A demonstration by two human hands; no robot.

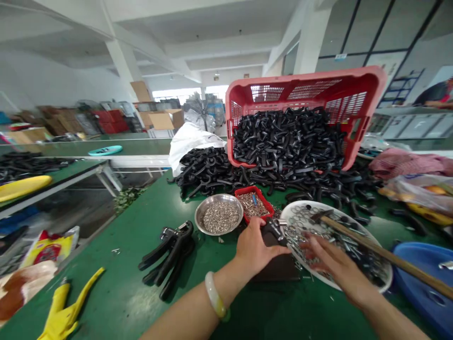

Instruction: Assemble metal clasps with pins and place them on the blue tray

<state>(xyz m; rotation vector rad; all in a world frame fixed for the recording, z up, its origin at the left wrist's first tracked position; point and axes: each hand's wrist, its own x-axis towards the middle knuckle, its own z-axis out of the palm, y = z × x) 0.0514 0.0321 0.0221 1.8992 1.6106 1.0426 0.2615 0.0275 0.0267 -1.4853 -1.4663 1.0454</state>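
Only a small stack (170, 257) of black pieces lay aside on the table (123, 293), while the basket (304, 78) was heaped full, so most of the work seemed left. The left hand (258, 248) had its fingers closed on a black part (274, 232) atop the block (279, 269) beside the plate (389, 281). The right hand (332, 264) lay spread and loose over the plate's rings (304, 219), gripping nothing visible.

light: bright, even daylight, windows (187, 92) at the far end blown out | shadows: soft, short on the green bench (141, 283) | blur: right grip (332, 264) motion-smeared, left edge soft, background slightly soft | distortion: wide-angle bowing toward edges
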